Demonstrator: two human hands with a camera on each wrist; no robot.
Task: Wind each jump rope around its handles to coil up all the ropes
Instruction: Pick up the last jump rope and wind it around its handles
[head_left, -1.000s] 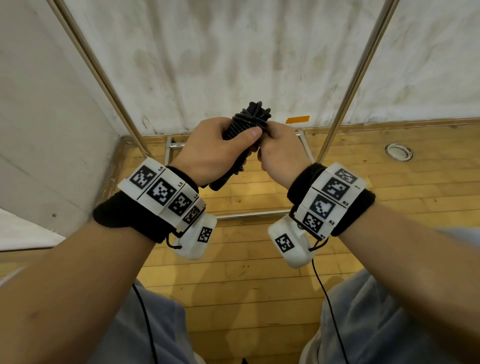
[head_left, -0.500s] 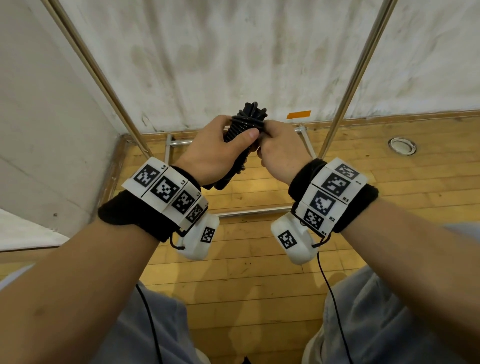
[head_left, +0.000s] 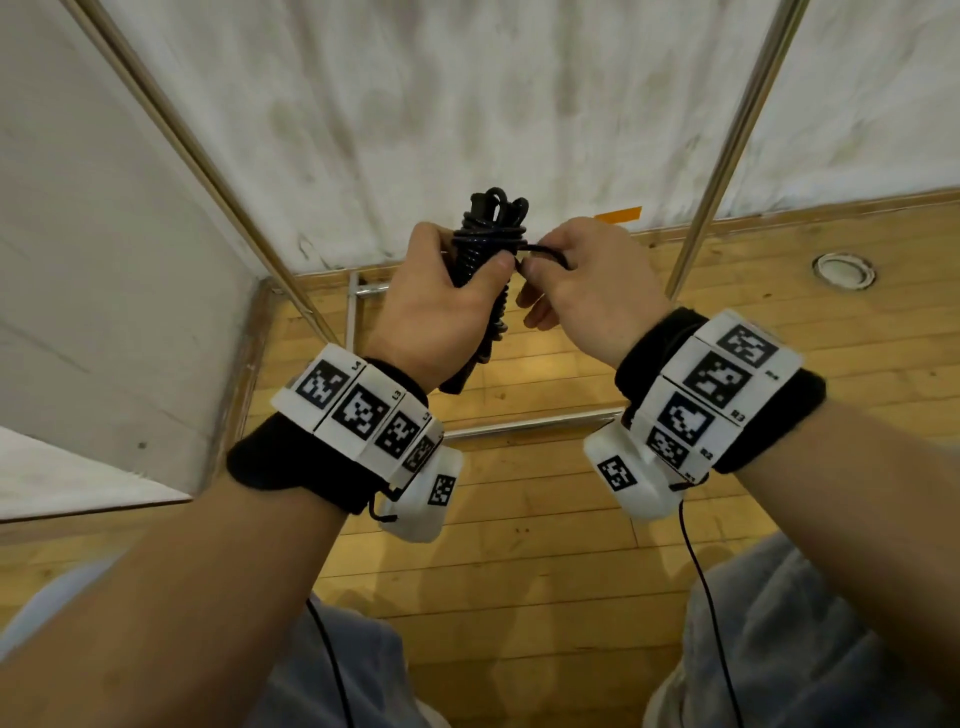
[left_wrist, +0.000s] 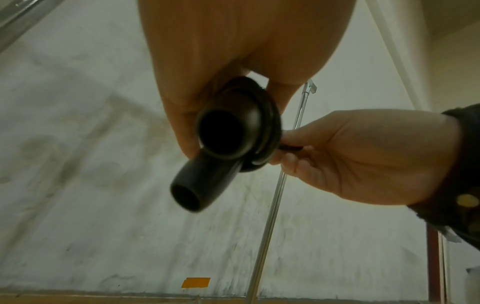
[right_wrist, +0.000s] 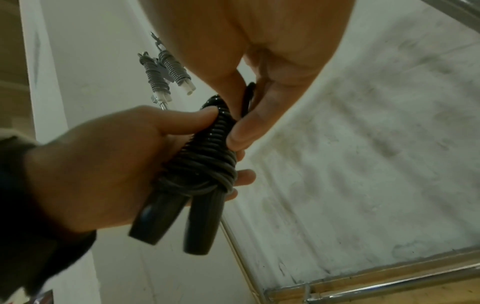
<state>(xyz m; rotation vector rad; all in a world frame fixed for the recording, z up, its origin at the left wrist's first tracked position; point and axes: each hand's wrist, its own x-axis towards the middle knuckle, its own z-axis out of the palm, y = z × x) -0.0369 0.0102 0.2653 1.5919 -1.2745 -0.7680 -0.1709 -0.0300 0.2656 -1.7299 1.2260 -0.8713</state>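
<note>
A black jump rope (head_left: 480, 249) is coiled tightly round its two black handles (right_wrist: 182, 218), held up in front of the white wall. My left hand (head_left: 441, 306) grips the bundle, thumb pressed on the coils (right_wrist: 207, 142). My right hand (head_left: 582, 280) pinches a short loop of the rope's loose end (head_left: 545, 252) right beside the coils. From the left wrist view the two handle ends (left_wrist: 221, 133) point at the camera, with my right hand (left_wrist: 350, 156) holding the rope end at their right.
A metal frame with slanted poles (head_left: 727, 150) stands on the wooden floor (head_left: 519, 519) against the white wall. A grey-and-white coiled jump rope (right_wrist: 166, 76) hangs on the frame. An orange tape strip (head_left: 618, 214) marks the wall base. A round floor fitting (head_left: 844, 270) lies at right.
Both hands have lifted the bundle slightly. My right hand has drawn away to the right of the coils, pulling out a short loop of rope end.
</note>
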